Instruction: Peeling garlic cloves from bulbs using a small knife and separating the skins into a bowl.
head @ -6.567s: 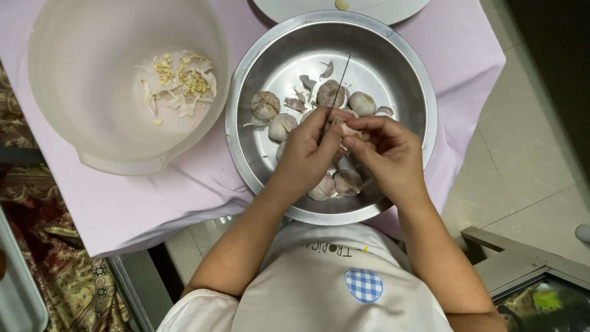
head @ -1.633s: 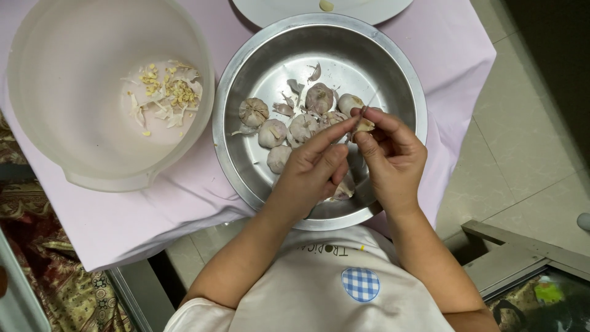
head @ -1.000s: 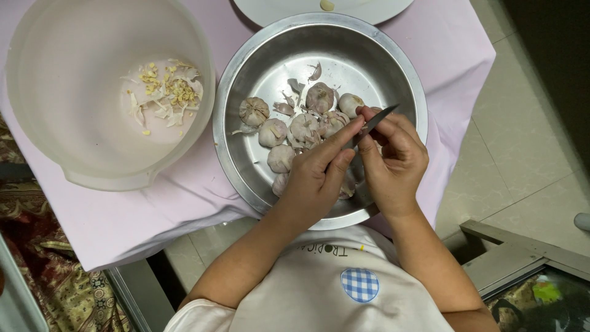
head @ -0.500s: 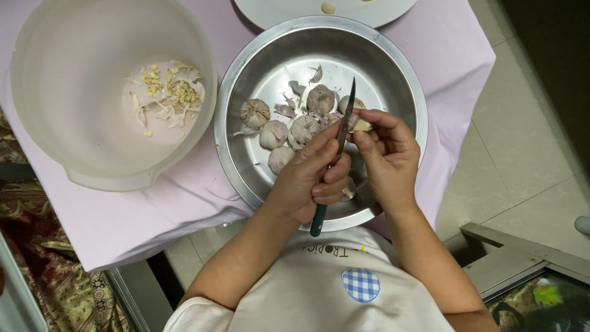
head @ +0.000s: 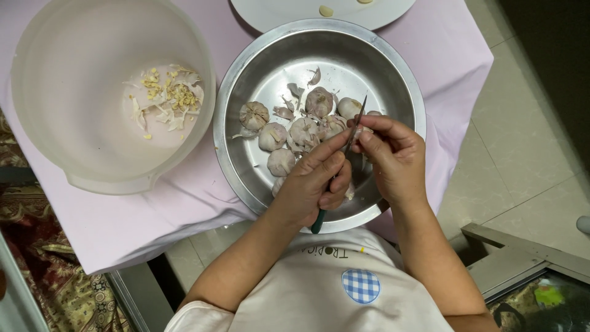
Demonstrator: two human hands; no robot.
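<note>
Both hands work over a steel bowl [head: 393, 74] that holds several garlic bulbs [head: 305, 130] and loose skins. My left hand [head: 313, 181] grips a small knife [head: 355, 126] with a green handle that sticks out below the fist, blade pointing up and away from me. My right hand [head: 396, 157] pinches a small garlic clove [head: 362, 131] between thumb and fingertips, right against the blade. My hands cover part of the clove and some of the bulbs.
A large white plastic bowl [head: 43, 141] with garlic peelings [head: 167, 98] sits to the left. A white plate [head: 295, 12] with a peeled clove [head: 326, 10] lies beyond the steel bowl. All rest on a pink cloth [head: 153, 215]. Tiled floor lies to the right.
The knife has swung from lying nearly flat to blade-up, handle below the left fist. The right hand stays at the blade with the clove; both hands have barely shifted.
</note>
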